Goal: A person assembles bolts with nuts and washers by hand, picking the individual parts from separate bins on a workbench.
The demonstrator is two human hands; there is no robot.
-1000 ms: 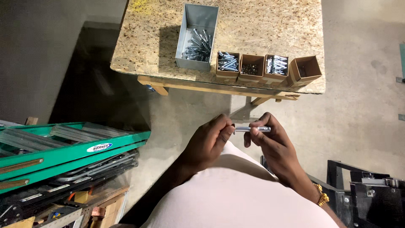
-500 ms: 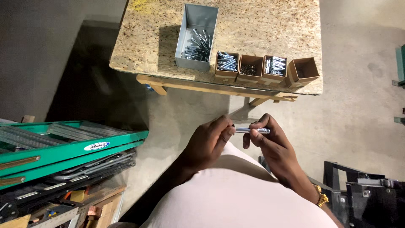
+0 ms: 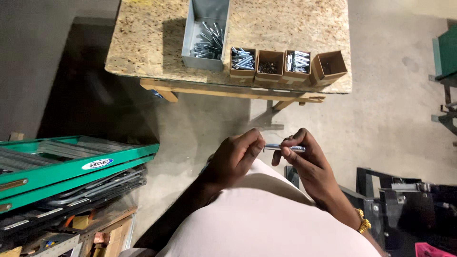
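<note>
1. Head view: a slim silver metal bolt [image 3: 284,148] lies level between the two hands, close in front of the person's body and well short of the table.
2. The left hand [image 3: 236,159] pinches the bolt's left end between thumb and fingertips; the right hand [image 3: 304,164] closes its fingertips around the middle and right part, the thumb beneath. Both hands are closed on it, neither spread.
3. The bolt looks stiff, light and smooth, probably slippery on its plated shaft; the ends are likely the surest places to hold, since the middle would roll between the fingers.
4. A gold bracelet [image 3: 362,222] sits on the right wrist.
5. Beyond the hands stands a table [image 3: 147,43] with a speckled chipboard top on a wooden frame.
6. On it a grey bin [image 3: 193,43] holds many loose silver fasteners, and just beside it stands a row of four small cardboard boxes [image 3: 284,65] near the front edge: two hold silver parts, one small dark pieces, and the right one tilts and looks empty.
7. The floor [image 3: 390,119] is bare concrete.
8. A green ladder [image 3: 71,164] lies to the left over stacked clutter, and a black metal frame [image 3: 404,200] stands at lower right.
</note>
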